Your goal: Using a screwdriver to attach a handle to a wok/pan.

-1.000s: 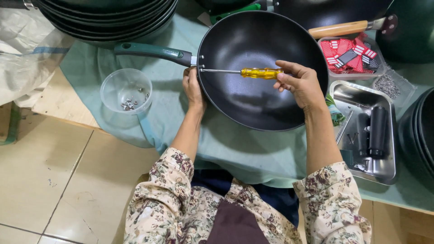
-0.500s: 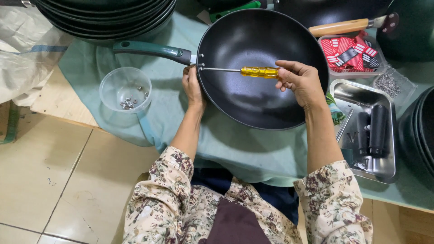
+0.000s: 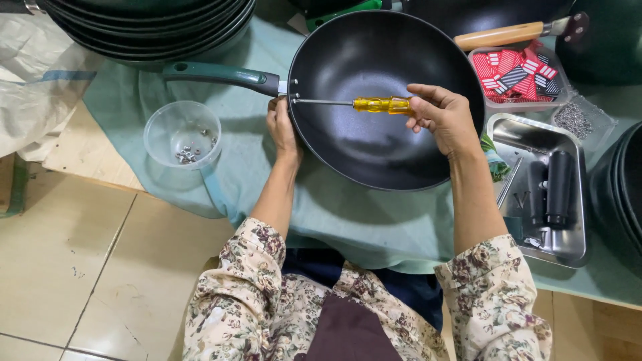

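A black wok point(image 3: 384, 144) with a dark green handle point(image 3: 221, 75) lies on a pale green cloth point(image 3: 254, 167). My right hand point(image 3: 445, 120) holds a yellow-handled screwdriver point(image 3: 378, 104) level across the wok's inside, its tip at the rim where the handle joins. My left hand point(image 3: 281, 127) grips the outside of the rim just below that joint.
A clear plastic cup point(image 3: 182, 137) with small screws stands left of the wok. A steel tray point(image 3: 545, 190) with black handles sits at the right, a box of red packets point(image 3: 515, 73) behind it. Stacked woks point(image 3: 147, 23) fill the back left, more pans at the right edge.
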